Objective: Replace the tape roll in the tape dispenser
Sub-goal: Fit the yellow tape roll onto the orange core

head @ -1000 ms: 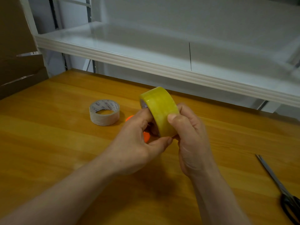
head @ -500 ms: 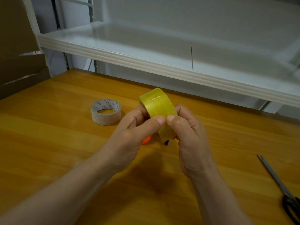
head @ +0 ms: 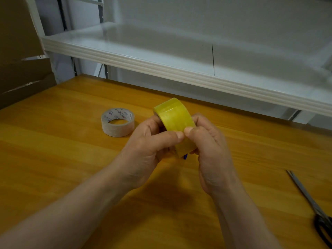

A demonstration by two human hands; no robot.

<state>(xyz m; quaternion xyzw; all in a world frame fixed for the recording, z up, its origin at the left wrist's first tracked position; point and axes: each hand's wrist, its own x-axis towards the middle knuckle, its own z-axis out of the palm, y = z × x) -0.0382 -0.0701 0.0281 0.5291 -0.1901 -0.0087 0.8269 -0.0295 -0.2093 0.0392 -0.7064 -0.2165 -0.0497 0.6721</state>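
The yellow tape roll [head: 172, 115] is held on edge in the air above the wooden table [head: 53, 159], between both hands and clear of the surface. The left hand [head: 143, 150] curls round its near left side and the right hand [head: 213, 155] wraps its right side. The two thumbs, left [head: 168, 138] and right [head: 193, 132], meet tip to tip on the roll's outer face, which looks like a search for the loose end of the tape. A small blue sliver [head: 185, 156] shows just beneath the roll; what it belongs to cannot be told. No dispenser can be made out here, so the new roll is judged not yet mounted. Freeing the end, seating the roll and threading the tape all appear to remain. To the left, near the hands but apart from them, a pale printed tape roll [head: 117, 129] lies flat on the table, thin-walled and probably the spent one already taken off. Scissors [head: 309, 198] lie well to the right. A white shelf [head: 161, 67] runs behind, and brown cardboard [head: 18, 51] stands at the far left.
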